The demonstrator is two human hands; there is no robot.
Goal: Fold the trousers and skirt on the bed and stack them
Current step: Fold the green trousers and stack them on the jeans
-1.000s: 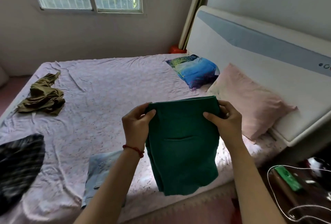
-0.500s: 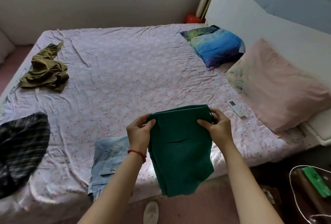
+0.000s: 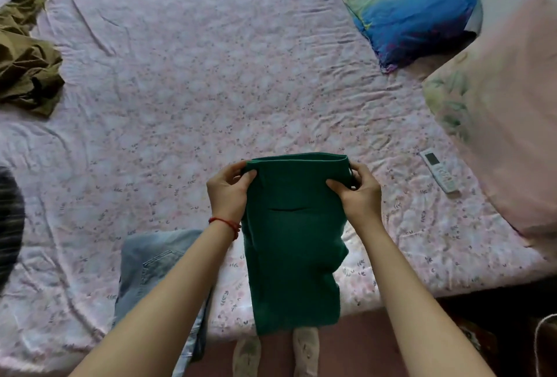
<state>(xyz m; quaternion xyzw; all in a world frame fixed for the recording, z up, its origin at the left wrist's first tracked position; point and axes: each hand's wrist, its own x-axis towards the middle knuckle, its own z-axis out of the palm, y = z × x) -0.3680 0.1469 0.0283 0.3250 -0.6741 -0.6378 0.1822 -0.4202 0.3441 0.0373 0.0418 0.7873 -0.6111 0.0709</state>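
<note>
A blue sea-patterned pillow (image 3: 413,11) lies at the bed's far right; a pale pink pillow (image 3: 512,111) sits nearer, with a white remote control (image 3: 439,171) just beside it.

Just one head-worn cam here, looking steeply down from the near edge of the wide bed with the pink floral sheet (image 3: 211,99), close above it, headboard side off right.
</note>
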